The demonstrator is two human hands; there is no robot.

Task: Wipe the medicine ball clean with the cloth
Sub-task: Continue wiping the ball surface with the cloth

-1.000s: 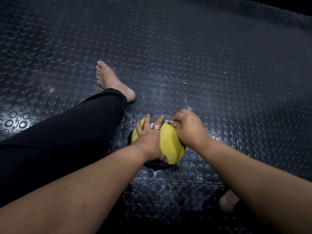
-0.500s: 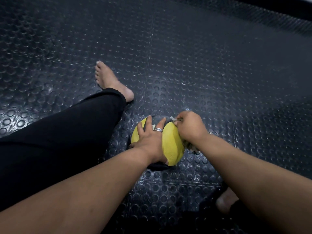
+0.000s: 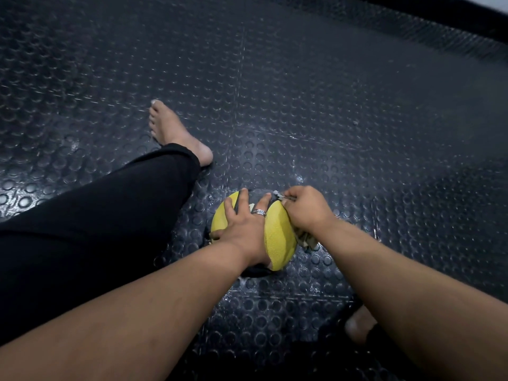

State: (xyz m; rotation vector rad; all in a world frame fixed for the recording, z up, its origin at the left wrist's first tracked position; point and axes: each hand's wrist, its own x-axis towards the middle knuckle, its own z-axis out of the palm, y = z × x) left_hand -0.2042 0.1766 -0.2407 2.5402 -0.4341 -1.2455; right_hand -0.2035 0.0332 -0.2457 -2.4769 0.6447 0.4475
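While left hand (image 3: 244,229) steadies medicine ball (image 3: 279,240), right hand (image 3: 305,213) clutches cloth (image 3: 305,239)

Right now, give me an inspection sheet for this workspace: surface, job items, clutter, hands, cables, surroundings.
Surface: dark studded rubber floor, shiny, with seams between tiles.
Job's things: yellow and black medicine ball resting on the floor; cloth bunched against the ball's right side, mostly hidden under the hand.
Clutter: nothing seen.
Grippers: left hand lies spread on top of the ball, a ring on one finger; right hand grips the cloth against the ball.
Cables: nothing seen.
Surroundings: person's leg in black trousers, bare foot on the floor; a second foot at the lower right.
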